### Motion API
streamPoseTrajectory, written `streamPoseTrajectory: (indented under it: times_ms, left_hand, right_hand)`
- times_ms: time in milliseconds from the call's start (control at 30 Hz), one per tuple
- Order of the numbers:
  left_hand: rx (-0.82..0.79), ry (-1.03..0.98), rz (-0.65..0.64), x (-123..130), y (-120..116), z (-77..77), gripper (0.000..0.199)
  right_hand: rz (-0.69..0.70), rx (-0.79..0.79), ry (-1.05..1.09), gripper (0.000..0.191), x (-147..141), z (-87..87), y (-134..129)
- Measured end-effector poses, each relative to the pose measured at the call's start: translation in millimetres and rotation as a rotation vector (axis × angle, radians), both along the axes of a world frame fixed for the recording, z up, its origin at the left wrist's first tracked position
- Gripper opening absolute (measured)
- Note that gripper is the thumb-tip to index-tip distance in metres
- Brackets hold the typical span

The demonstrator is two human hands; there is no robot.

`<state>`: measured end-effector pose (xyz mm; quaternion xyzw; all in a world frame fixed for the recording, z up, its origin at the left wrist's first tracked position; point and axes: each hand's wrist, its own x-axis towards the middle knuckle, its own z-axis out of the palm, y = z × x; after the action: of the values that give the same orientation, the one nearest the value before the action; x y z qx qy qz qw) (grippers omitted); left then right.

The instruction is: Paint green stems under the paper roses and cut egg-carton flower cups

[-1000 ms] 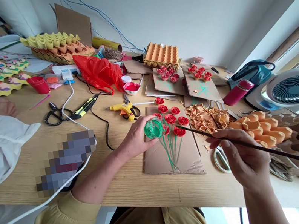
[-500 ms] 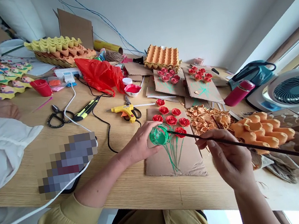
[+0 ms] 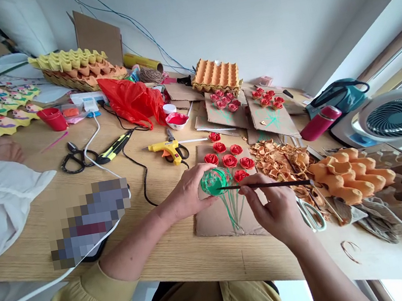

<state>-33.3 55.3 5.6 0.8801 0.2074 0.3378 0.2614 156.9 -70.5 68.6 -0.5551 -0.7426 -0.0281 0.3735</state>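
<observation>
Left hand (image 3: pixel 188 192) curls thumb and fingers around a clear cup (image 3: pixel 206 179) of green paint (image 3: pixel 213 188), above the cardboard panel (image 3: pixel 212 219). Right hand (image 3: pixel 277 209) pinches a dark paintbrush (image 3: pixel 281 183) over the panel, tip seemingly in the paint. Red roses (image 3: pixel 229 160) occupy the panel's far half.
</observation>
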Motion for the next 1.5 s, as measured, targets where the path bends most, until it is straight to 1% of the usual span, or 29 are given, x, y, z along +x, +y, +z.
streamPoseTrajectory:
  times_ms: [200,300,467,667,767,833,933,1100,1333,1500]
  left_hand:
    - [0.010,0.007,0.016,0.0,1.0,0.0,0.068]
    - [0.015,0.015,0.000,0.1,2.3,-0.8,0.070]
    - [0.006,0.038,-0.019,0.7,3.3,-2.0,0.068]
    - [-0.011,0.049,-0.037,1.6,3.1,-1.8,0.066]
    - [-0.029,0.045,-0.022,1.6,4.1,-1.6,0.065]
    - [-0.037,0.036,-0.010,1.5,4.8,-1.6,0.066]
    - [-0.038,0.027,-0.001,1.6,5.2,-1.5,0.067]
    - [-0.035,0.023,0.004,1.9,5.4,-1.9,0.066]
    - [-0.046,0.030,0.007,1.4,5.8,-1.4,0.066]
    - [-0.050,0.018,0.001,1.1,5.5,-0.1,0.066]
  right_hand:
    - [-0.052,0.040,0.051,0.009,4.2,4.1,-8.4]
    - [-0.066,0.045,0.102,0.010,9.1,5.7,-15.3]
    - [-0.079,-0.032,0.150,0.011,16.8,6.6,-20.6]
    - [-0.095,-0.017,0.219,0.011,23.7,6.3,-25.3]
    - [-0.158,0.017,0.275,0.011,33.3,2.7,-31.5]
    - [-0.186,-0.047,0.219,0.010,40.4,-1.8,-35.0]
    - [-0.162,-0.147,0.138,0.013,48.0,-10.8,-36.9]
    - [-0.140,-0.197,0.130,0.017,50.4,-22.6,-32.7]
    - [-0.105,-0.240,0.154,0.017,51.0,-29.8,-24.6]
    - [-0.140,-0.218,0.163,0.016,59.1,-34.7,-17.8]
